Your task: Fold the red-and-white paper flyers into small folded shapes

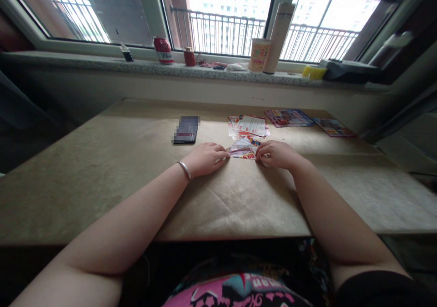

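A folded paper flyer with printed pictures and red figures lies on the table between my hands. At its left corner, my left hand rests on the tabletop with its fingertips on the paper's edge. My right hand pinches the flyer's right corner between thumb and fingers. Just behind the folded paper is a loose stack of flyers, the top one mostly white with red marks. A smartphone, partly blurred out, lies to the left beyond my left hand.
Two piles of colourful flyers, one pile and another, lie at the back right of the table. Along the windowsill stand a red can, a small red bottle, a patterned cup and a tall cylinder.
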Tool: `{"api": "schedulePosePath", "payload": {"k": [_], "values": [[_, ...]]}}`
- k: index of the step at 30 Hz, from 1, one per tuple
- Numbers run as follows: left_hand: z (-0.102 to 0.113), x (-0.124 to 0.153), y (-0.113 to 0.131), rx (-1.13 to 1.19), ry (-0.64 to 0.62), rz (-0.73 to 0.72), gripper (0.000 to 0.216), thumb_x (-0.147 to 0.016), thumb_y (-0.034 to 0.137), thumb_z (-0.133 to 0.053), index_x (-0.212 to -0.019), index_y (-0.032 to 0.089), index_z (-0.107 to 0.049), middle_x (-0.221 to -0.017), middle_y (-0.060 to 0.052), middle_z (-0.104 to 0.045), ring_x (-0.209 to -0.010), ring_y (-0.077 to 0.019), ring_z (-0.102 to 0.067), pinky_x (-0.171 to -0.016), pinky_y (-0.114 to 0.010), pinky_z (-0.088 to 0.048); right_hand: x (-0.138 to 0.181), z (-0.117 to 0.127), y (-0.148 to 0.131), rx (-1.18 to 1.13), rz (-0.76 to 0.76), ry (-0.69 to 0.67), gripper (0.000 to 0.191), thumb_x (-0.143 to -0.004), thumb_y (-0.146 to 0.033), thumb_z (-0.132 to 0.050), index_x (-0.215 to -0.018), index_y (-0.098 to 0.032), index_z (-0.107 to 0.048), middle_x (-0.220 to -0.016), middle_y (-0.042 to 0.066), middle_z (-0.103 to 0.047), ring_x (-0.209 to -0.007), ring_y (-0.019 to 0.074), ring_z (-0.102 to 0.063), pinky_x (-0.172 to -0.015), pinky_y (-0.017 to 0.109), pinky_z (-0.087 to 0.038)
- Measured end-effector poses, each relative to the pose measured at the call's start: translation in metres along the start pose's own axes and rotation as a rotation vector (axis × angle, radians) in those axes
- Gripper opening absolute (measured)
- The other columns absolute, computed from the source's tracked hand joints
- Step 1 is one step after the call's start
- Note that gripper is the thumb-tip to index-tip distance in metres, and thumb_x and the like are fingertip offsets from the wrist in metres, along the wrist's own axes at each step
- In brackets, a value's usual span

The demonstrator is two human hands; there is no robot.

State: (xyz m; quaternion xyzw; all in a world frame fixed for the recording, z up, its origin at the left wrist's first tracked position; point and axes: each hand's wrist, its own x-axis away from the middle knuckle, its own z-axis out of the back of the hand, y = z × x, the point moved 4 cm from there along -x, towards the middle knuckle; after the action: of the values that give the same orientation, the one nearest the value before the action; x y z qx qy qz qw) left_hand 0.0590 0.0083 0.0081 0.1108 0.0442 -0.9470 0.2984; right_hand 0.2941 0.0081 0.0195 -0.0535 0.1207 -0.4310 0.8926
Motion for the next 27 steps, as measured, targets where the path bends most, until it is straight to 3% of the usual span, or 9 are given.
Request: {"api": "schedulePosePath", "payload": {"k": [5, 10, 13, 17, 22, 24, 27], "values": [[0.000, -0.001, -0.002, 0.000, -0.008, -0.005, 0.033, -0.093, 0.029, -0.044, -0.116, 0.025, -0.067, -0.107, -0.008, -0.067, -0.100, -0.0207, -0.060, -0.090, -0.036, -0.049, 0.001, -0.002, 0.006, 0.018, -0.051, 0.013, 0.024, -0.072, -0.012, -0.053, -0.072, -0.024, -0.073, -0.090, 0.000, -0.072, -0.085, 0.0173, -0.064, -0.077, 0.028, -0.048], [0.004, -0.001, 0.001, 0.088, 0.019, -0.060, 0.031, -0.093, 0.027, -0.045, -0.108, 0.025, -0.071, -0.107, -0.008, -0.067, -0.112, -0.0205, -0.057, -0.097, -0.034, -0.046, -0.004, -0.010, 0.004, 0.064, -0.129, 0.083, 0.024, -0.085, -0.024, -0.049, -0.092, -0.021, -0.072, -0.098, 0.006, -0.071, -0.095, 0.0219, -0.062, -0.083, 0.034, -0.049], [0.004, 0.000, 0.006, 0.190, -0.012, -0.060, 0.030, -0.093, 0.025, -0.044, -0.108, 0.026, -0.071, -0.109, -0.004, -0.069, -0.101, -0.0163, -0.062, -0.090, -0.027, -0.049, -0.009, -0.019, -0.004, 0.088, -0.076, 0.114, 0.031, -0.090, -0.033, -0.050, -0.108, -0.019, -0.070, -0.116, 0.011, -0.067, -0.110, 0.0255, -0.057, -0.096, 0.040, -0.045], [0.003, -0.001, 0.007, 0.255, 0.000, 0.008, 0.031, -0.093, 0.024, -0.043, -0.112, 0.024, -0.068, -0.102, -0.003, -0.071, -0.090, -0.0139, -0.065, -0.082, -0.023, -0.050, -0.016, -0.030, -0.009, 0.072, -0.071, 0.135, 0.036, -0.089, -0.037, -0.052, -0.114, -0.018, -0.068, -0.120, 0.012, -0.065, -0.113, 0.0262, -0.056, -0.099, 0.041, -0.044], [-0.005, -0.002, -0.003, 0.208, 0.050, 0.067, 0.040, -0.092, 0.032, -0.050, -0.129, 0.017, -0.056, -0.130, -0.011, -0.058, -0.119, -0.0202, -0.055, -0.104, -0.032, -0.042, -0.019, -0.037, -0.005, -0.009, -0.079, 0.168, 0.035, -0.088, -0.034, -0.053, -0.115, -0.019, -0.068, -0.122, 0.010, -0.065, -0.116, 0.0249, -0.056, -0.101, 0.040, -0.043], [-0.010, -0.002, -0.009, 0.116, -0.002, 0.113, 0.049, -0.091, 0.038, -0.052, -0.136, 0.018, -0.049, -0.147, -0.012, -0.043, -0.136, -0.0268, -0.039, -0.113, -0.041, -0.032, -0.020, -0.038, -0.004, -0.038, -0.077, 0.166, 0.033, -0.089, -0.032, -0.051, -0.115, -0.020, -0.068, -0.120, 0.009, -0.067, -0.116, 0.0240, -0.056, -0.102, 0.040, -0.043], [-0.015, -0.001, -0.014, 0.066, -0.097, 0.180, 0.058, -0.093, 0.048, -0.044, -0.144, 0.020, -0.039, -0.153, -0.011, -0.033, -0.142, -0.0306, -0.026, -0.116, -0.047, -0.025, -0.022, -0.039, -0.005, -0.011, -0.101, 0.168, 0.037, -0.090, -0.036, -0.051, -0.119, -0.018, -0.065, -0.124, 0.011, -0.064, -0.120, 0.0256, -0.054, -0.103, 0.042, -0.041]]}}
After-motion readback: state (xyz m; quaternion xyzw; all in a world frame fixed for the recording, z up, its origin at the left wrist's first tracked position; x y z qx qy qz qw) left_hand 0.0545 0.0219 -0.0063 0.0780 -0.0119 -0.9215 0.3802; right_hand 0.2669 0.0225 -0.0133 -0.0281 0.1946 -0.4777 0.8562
